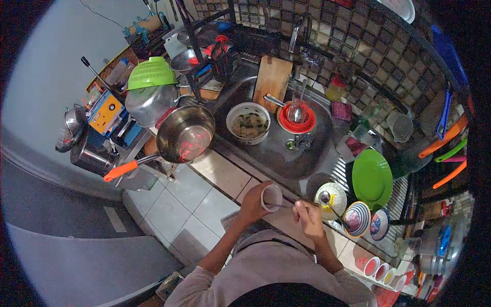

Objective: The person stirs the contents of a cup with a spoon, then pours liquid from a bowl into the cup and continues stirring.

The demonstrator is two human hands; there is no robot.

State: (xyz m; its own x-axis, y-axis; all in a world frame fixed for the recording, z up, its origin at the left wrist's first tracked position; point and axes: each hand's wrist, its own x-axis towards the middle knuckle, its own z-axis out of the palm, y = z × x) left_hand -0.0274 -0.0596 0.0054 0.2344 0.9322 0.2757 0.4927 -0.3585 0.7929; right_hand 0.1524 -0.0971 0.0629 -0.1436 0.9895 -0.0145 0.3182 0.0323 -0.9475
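Note:
Close in front of my body, my left hand [250, 205] is wrapped round a small white cup [272, 195], its mouth tilted toward me. My right hand [310, 221] pinches a thin-handled utensil [284, 206] that reaches into the cup; its far end is hidden inside. Just right of that hand, a spoon [326, 197] rests across a white bowl [333, 205] with a yellow mark. A striped bowl [357, 219] and a smaller patterned bowl [379, 224] stand beyond it.
The sink [286, 166] holds a white pot [249, 140] with food remains, a red bowl [306, 125] and a wooden cutting board [273, 82]. A pan [185, 134] with an orange handle sits left. To the right are a green plate [372, 179] and several small cups [372, 266].

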